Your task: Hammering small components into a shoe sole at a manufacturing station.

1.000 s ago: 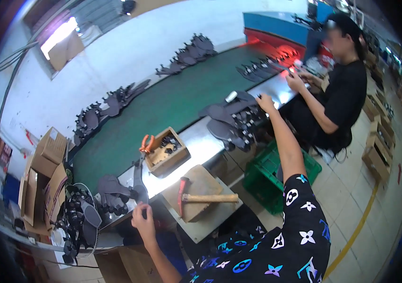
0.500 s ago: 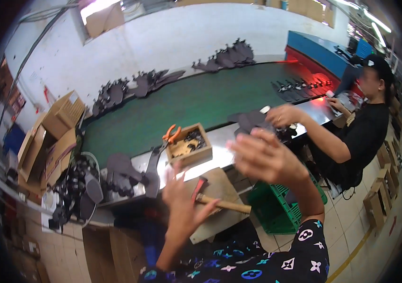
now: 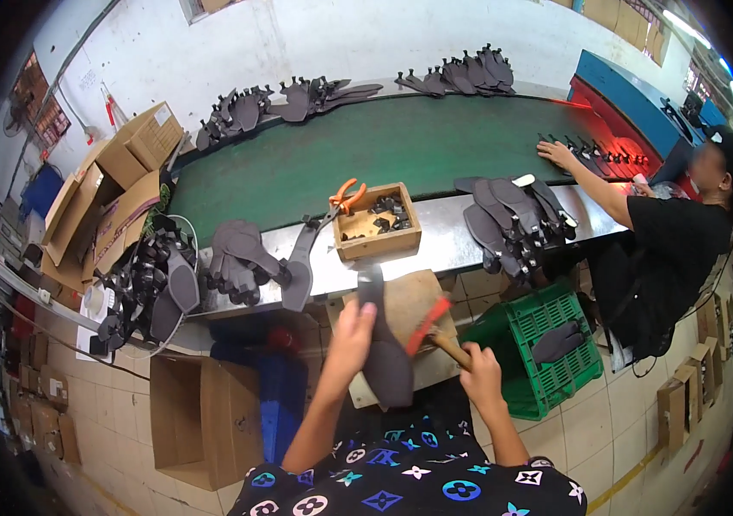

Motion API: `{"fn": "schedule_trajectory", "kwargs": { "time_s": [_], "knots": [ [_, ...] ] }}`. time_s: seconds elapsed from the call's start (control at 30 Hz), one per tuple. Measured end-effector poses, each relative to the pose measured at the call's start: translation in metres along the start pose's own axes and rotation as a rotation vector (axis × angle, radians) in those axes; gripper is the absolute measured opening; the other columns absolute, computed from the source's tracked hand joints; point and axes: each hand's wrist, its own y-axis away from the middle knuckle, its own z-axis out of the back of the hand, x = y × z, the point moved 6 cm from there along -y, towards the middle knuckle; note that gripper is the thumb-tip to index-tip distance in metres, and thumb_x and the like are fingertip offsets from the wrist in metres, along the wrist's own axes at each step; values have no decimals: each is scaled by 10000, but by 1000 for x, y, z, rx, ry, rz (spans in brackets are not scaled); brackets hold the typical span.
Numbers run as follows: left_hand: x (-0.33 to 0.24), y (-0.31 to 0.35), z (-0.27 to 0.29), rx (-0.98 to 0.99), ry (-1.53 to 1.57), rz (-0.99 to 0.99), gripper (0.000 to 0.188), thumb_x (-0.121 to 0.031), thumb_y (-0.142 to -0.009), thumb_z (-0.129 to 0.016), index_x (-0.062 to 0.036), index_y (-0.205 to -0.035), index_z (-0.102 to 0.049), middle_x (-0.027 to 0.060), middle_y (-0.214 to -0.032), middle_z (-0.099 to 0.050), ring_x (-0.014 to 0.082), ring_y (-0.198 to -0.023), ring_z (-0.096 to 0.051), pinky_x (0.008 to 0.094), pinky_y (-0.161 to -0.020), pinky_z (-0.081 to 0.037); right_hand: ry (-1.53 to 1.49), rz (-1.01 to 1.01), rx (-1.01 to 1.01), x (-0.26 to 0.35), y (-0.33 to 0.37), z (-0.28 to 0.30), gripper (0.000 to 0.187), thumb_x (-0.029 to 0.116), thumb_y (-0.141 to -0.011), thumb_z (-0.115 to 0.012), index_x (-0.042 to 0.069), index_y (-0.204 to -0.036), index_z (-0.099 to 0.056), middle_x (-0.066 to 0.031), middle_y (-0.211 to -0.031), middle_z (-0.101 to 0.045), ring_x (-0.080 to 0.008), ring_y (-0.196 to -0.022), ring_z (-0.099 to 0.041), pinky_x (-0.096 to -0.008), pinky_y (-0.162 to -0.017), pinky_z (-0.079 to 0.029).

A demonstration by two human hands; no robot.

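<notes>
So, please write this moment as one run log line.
left hand: holding dark sole-shaped piece | right hand: gripping hammer | ahead: wooden box

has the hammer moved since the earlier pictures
Yes: the hammer has shifted rightward against the wooden block, and the right hand now grips its handle.

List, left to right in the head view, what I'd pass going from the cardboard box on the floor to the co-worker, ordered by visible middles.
Cardboard box → left hand → dark sole-shaped piece → red-headed hammer → right hand → green crate → co-worker in black.
</notes>
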Motion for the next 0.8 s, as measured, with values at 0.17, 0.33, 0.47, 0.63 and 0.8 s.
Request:
{"fn": "schedule_trajectory", "kwargs": {
  "time_s": [0.17,0.33,0.47,0.63,0.8],
  "knots": [
    [23,-27,-18,-235,-890,-127,662,-216,-848,-723,8,-1388,-414,244,-1403,-339,436,-1305,-309,577,-1026,-286,-707,-367,-104,-60,72,-16,183,145,-859,-708,21,-762,-614,-36,-546,-530,-141,-474,-524,-281,-470,-395],
    [-16,-135,-14,-226,-821,-448,269,-140,-871,-656,-46,-1123,-637,140,-1036,-657,317,-998,-614,432,-864,-466,-1474,-561,-408,-43,81,28,133,137,-934,-620,47,-881,-537,34,-515,-362,-75,-371,-364,-249,-341,-322],
    [1,-220,-12,-163,-930,-498,232,-121,-850,-661,-14,-1055,-677,176,-974,-683,337,-922,-661,428,-808,-510,-1395,-426,-481,-66,69,57,158,159,-975,-593,51,-891,-515,34,-514,-330,-70,-353,-301,-252,-324,-288],
    [21,-253,-16,28,-961,-355,111,-68,-771,-690,9,-831,-742,212,-805,-702,368,-828,-700,436,-801,-544,-983,-249,-376,-58,53,90,166,140,-979,-597,6,-888,-559,10,-565,-430,-55,-411,-364,-226,-390,-330],
    [-31,-193,-23,-111,-602,-335,199,-169,-840,-712,12,-915,-749,156,-781,-718,222,-688,-690,328,-672,-518,-1127,-170,-312,-24,7,93,122,96,-960,-631,-6,-1028,-618,-47,-713,-577,-55,-445,-416,-214,-401,-351]
  ]
}}
